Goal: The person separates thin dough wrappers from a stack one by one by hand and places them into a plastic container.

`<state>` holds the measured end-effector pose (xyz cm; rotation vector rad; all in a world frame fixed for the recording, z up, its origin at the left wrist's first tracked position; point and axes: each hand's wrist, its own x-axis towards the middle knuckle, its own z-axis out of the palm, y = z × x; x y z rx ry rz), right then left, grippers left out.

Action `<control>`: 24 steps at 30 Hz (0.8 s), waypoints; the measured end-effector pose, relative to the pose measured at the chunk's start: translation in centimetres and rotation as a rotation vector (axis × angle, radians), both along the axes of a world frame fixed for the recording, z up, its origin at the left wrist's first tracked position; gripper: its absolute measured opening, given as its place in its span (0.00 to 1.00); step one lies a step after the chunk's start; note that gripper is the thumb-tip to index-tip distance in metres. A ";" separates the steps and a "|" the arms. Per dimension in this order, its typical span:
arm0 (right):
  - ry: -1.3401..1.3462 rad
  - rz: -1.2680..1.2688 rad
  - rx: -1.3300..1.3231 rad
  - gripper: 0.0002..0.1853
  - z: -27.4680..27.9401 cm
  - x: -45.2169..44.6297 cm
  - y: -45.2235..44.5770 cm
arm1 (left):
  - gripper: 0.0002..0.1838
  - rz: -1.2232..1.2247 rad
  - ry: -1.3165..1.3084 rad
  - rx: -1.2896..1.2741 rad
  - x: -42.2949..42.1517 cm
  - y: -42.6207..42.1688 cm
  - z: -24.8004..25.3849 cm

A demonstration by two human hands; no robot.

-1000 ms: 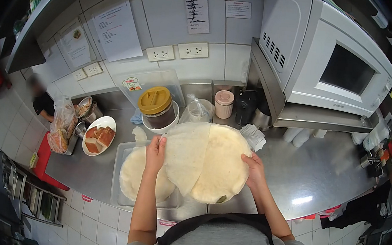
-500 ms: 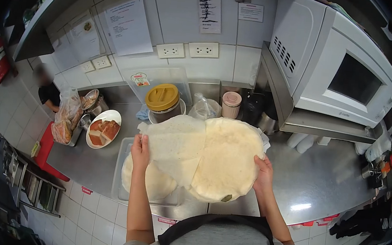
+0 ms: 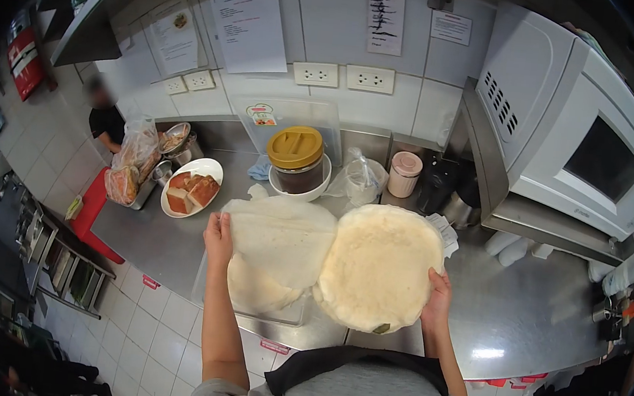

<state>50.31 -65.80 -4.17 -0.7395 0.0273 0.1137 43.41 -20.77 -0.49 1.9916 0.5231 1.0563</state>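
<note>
My left hand (image 3: 219,236) pinches the left edge of a thin, see-through sheet (image 3: 283,233). The sheet hangs over a clear tray (image 3: 292,318) with a pale round dough (image 3: 255,287) in it. My right hand (image 3: 438,292) grips the right edge of a second round, flat dough (image 3: 377,269), held above the counter; its fingers are partly behind it. A small dark green piece (image 3: 381,329) shows at this dough's lower edge. The sheet's right side meets the dough's left edge.
Behind stand a jar with a yellow lid (image 3: 295,148) in a white bowl, a pink container (image 3: 405,174) and a clear bag (image 3: 361,179). A bread plate (image 3: 193,187) is left, a microwave (image 3: 590,140) right. A person (image 3: 105,120) stands far left; another is partly visible right.
The sheet has drawn leftward off the dough in my right hand, showing the dough's whole round face. My hands are farther apart. The view has turned, shifting the background to the right.
</note>
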 end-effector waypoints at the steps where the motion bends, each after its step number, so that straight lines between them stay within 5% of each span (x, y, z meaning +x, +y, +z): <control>1: 0.013 -0.003 0.017 0.14 -0.4 0.2 -0.3 | 0.15 0.027 -0.048 0.006 -0.4 0.7 -0.1; 7: 0.058 -0.102 -0.069 0.15 -3.6 1.5 -2.2 | 0.13 0.105 0.019 0.118 -4.3 3.2 3.3; 11: 0.175 -0.012 -0.273 0.19 -7.5 1.6 -4.2 | 0.13 -0.160 0.160 0.084 -4.1 -0.7 6.5; 17: 0.175 -0.026 -0.273 0.20 -8.0 1.7 -4.3 | 0.13 -0.506 0.035 -0.320 -3.5 -5.3 13.6; 21: 0.120 0.006 -0.236 0.20 -8.6 1.8 -4.6 | 0.12 -0.540 -0.071 -0.358 -2.4 -3.1 13.0; 24: 0.109 0.005 -0.241 0.20 -8.5 1.9 -4.6 | 0.12 -0.493 0.023 -0.336 -1.1 0.9 7.7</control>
